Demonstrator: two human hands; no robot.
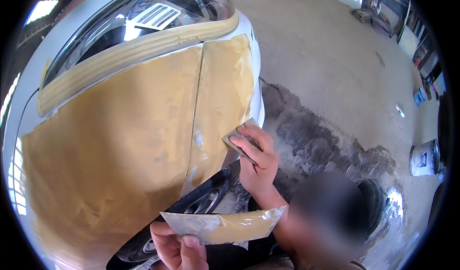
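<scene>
A car's side panel [120,126] is coated over a large area with tan body filler, smeared and uneven. My right hand [259,162] is closed around a small flat rectangular putty spreader [231,136], which rests at the panel's right edge, by the white bodywork. Whether its face presses on the surface is hidden. Low in the picture, my left hand [179,252] pinches a thin, flat putty plate [191,226] between thumb and fingers. Yellow-tan filler [247,223] covers much of the plate's upper side.
Wheels [201,203] show beneath the panel, and the car window [158,20] lies above. A dark wet patch [316,131] stains the concrete floor. A white bucket [423,158] stands at right, with a blue-and-white can [419,96] farther off. A blurred dark round shape [330,212] hides part of my right arm.
</scene>
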